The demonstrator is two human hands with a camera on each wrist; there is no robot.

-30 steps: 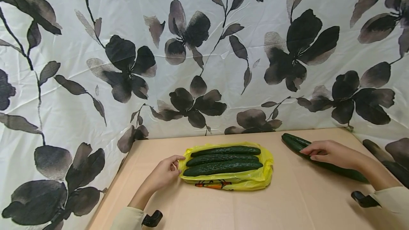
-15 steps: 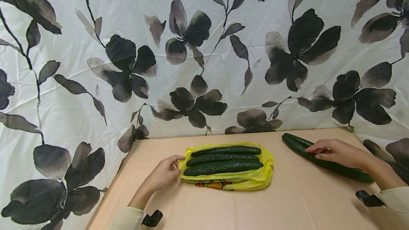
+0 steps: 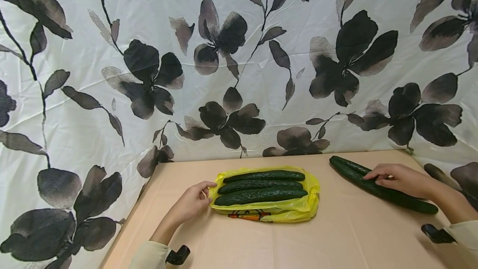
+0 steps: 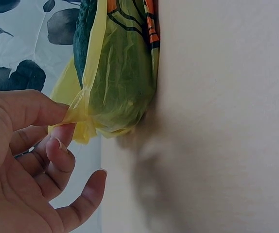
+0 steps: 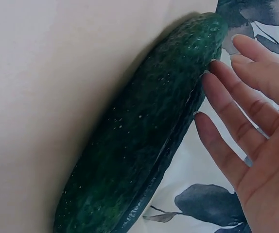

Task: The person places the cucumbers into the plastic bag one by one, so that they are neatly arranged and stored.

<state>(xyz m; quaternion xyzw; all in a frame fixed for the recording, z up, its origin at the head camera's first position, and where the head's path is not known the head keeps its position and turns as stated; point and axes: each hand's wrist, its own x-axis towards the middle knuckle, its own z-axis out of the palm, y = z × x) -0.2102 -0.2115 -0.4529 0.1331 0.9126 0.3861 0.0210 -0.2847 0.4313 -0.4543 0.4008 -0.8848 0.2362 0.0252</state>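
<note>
My left hand (image 3: 193, 202) pinches the left edge of a yellow plastic bag (image 3: 287, 215) between thumb and index finger. In the left wrist view the pinched film of the bag (image 4: 122, 90) is stretched, while the other fingers curl loosely below. Three dark green cucumbers (image 3: 261, 196) lie side by side in the bag's opening. At the right, my right hand (image 3: 405, 179) is over a long cucumber (image 3: 396, 197), with a second dark green edge close along its far side. The right wrist view shows extended, relaxed fingers (image 5: 222, 97) right at the cucumber's side (image 5: 134, 121).
The table (image 3: 298, 248) has a light peach cover. Behind it hangs a white cloth (image 3: 276, 132) with a dark floral print. A black wrist mount (image 3: 178, 255) sits by the left sleeve, and another black mount (image 3: 437, 234) by the right one.
My right hand has moved a little to the right along the cucumber, whose near right end has also shifted slightly right. The left hand and the bag have stayed put.
</note>
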